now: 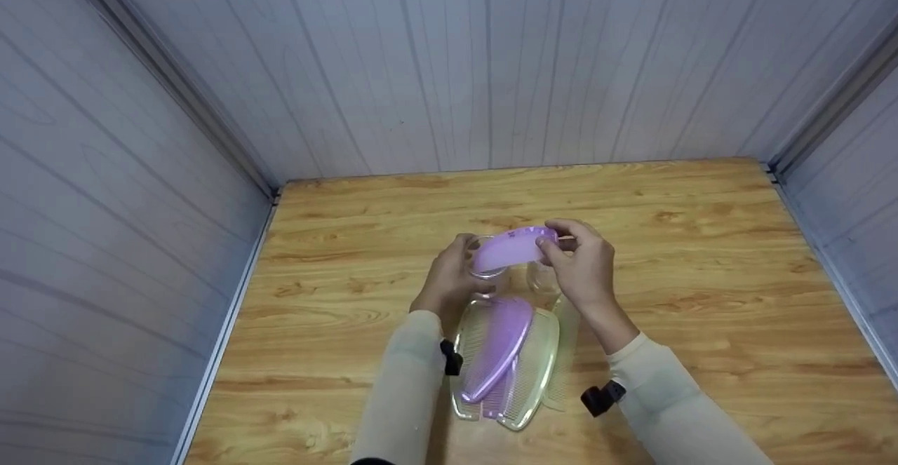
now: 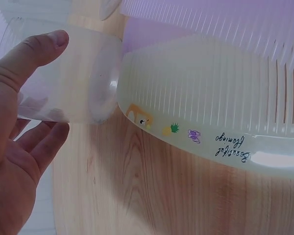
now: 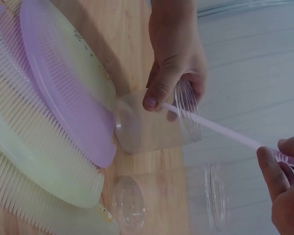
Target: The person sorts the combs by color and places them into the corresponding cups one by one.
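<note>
My left hand (image 1: 449,275) grips a clear plastic jar (image 3: 137,125), thumb on one side and fingers round the other, with its mouth facing up. Between thumb and fingers, my right hand (image 1: 586,265) pinches one end of a purple comb (image 1: 515,246). The comb slants down to the left, and its far end reaches into the jar's mouth. Right beside the held jar stands a second clear jar (image 3: 171,200), partly behind the right hand in the head view.
Nearer to me lies an overlapping pile of combs: a purple comb (image 1: 499,346) on top and pale green combs (image 1: 539,367) with small printed pictures, one farther right. Panelled walls (image 1: 449,65) enclose the wooden table (image 1: 337,311) at the back and both sides.
</note>
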Motion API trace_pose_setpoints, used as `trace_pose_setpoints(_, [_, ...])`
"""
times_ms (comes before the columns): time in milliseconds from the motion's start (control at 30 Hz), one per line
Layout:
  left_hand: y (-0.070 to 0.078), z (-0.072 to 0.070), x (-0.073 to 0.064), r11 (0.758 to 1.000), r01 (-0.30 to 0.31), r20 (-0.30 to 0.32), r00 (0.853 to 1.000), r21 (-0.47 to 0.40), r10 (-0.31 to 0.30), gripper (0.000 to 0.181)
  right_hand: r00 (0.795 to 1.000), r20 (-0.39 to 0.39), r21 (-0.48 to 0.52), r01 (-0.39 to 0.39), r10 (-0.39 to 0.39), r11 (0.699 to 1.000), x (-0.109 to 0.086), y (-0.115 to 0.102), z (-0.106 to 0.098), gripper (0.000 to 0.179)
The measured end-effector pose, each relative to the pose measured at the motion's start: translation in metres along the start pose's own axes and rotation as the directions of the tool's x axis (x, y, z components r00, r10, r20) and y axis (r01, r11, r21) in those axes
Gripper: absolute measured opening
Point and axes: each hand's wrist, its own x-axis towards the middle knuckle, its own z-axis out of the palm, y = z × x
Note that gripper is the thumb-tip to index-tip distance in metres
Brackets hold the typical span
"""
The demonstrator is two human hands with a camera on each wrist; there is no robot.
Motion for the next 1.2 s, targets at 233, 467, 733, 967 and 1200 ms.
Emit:
trace_pose_setpoints(233, [0.002,-0.001,-0.001,1.0,-0.009,-0.004,1.0,0.014,0.009,0.094,0.999,0.023,-0.014,-0.026,0.026,1.0,0.006,0.001,0.007,0.027])
trace_pose_setpoints(467, [0.002,0.0,-0.001,1.0,-0.013,-0.003,1.0,-0.012,0.013,0.09,0.996,0.057,-0.03,-0.061,0.063,0.998,0.009,0.0,0.013,0.029])
trace_pose_setpoints(733, [0.005,0.003,-0.001,1.0,0.006,0.005,1.0,-0.025,-0.006,0.092,0.991,0.096,-0.096,-0.079,0.088,0.992,0.013,0.002,0.017,0.032])
trace_pose_setpoints(967, [0.006,0.004,0.0,1.0,0.02,0.016,1.0,-0.01,-0.02,0.091,0.982,0.132,-0.155,-0.115,0.136,0.981,0.014,0.006,0.016,0.036])
trace_pose_setpoints(1200, [0.007,0.006,0.002,1.0,0.009,0.016,1.0,0.023,-0.01,0.092,0.976,0.163,-0.176,-0.117,0.146,0.977,0.014,0.007,0.012,0.04])
